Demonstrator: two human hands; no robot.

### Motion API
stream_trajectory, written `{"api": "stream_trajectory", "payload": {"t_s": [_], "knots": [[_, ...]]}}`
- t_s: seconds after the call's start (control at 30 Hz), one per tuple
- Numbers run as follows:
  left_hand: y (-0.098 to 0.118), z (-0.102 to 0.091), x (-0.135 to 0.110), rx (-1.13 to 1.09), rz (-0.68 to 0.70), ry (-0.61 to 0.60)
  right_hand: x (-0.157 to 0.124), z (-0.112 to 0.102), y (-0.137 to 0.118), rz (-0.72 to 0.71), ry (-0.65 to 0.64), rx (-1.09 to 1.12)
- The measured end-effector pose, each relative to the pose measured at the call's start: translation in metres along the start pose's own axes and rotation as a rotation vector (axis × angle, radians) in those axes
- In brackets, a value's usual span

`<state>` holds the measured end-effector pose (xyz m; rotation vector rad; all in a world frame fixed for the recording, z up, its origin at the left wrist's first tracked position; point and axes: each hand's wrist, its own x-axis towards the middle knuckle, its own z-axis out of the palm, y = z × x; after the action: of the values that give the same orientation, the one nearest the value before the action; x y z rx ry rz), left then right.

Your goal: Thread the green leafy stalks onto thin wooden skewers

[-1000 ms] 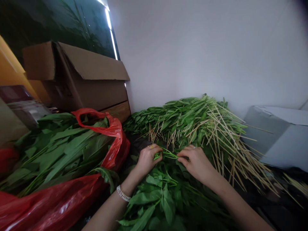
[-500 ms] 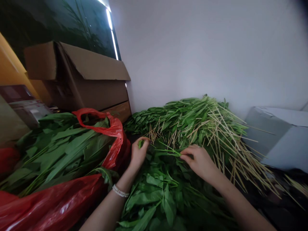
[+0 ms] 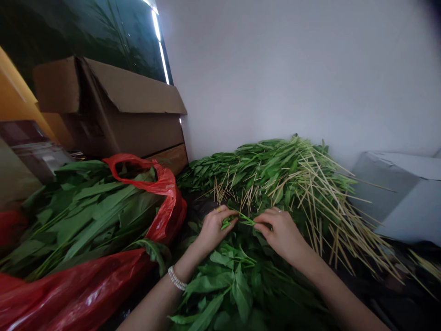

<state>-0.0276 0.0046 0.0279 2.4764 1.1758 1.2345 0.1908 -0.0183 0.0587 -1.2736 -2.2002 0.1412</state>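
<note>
My right hand [image 3: 280, 230] pinches a thin green stem [image 3: 246, 220] between thumb and fingertips. From the left, my left hand [image 3: 217, 226] is closed at the other end of this stem, with a bit of greenery tucked in its curled fingers. Beneath both hands lies a heap of leafy green stalks [image 3: 227, 280]. Just behind them rests a bigger pile of leafy bundles [image 3: 272, 158], with many pale thin sticks [image 3: 320, 193] poking out of it toward the right.
At the left, a red plastic bag [image 3: 168, 193] holds more long green leaves [image 3: 99, 207]. An open cardboard box [image 3: 141, 124] stands behind it. A white box [image 3: 409, 193] sits at the right, against the pale wall [image 3: 296, 69].
My left hand has moved right, toward my right hand, and now closes on the stem. My right hand keeps its pinch and has shifted only slightly left.
</note>
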Motion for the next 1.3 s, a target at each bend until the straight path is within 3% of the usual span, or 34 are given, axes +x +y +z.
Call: {"api": "stream_trajectory", "payload": {"t_s": [0.17, 0.37, 0.57, 0.73, 0.83, 1.07, 1.3], "knots": [[0.003, -0.003, 0.0, 0.014, 0.025, -0.101, -0.001, -0.002, -0.005, -0.008, -0.024, -0.002], [0.005, -0.002, -0.001, 0.05, 0.014, -0.072, -0.001, 0.0, -0.006, 0.008, -0.072, -0.024], [0.0, 0.002, 0.002, -0.118, -0.132, 0.113, -0.001, -0.004, -0.015, -0.008, -0.082, -0.087], [-0.027, -0.008, 0.009, -0.226, -0.388, 0.413, -0.002, -0.009, -0.015, -0.003, -0.048, -0.212], [-0.03, -0.014, 0.01, -0.215, -0.361, 0.474, -0.004, -0.008, -0.01, -0.005, 0.027, -0.214], [0.005, -0.014, 0.004, -0.148, -0.154, 0.237, -0.005, 0.001, -0.014, -0.09, 0.067, -0.387], [0.007, -0.007, 0.0, -0.013, 0.074, -0.122, -0.005, 0.001, -0.023, -0.194, 0.071, -0.474]]}}
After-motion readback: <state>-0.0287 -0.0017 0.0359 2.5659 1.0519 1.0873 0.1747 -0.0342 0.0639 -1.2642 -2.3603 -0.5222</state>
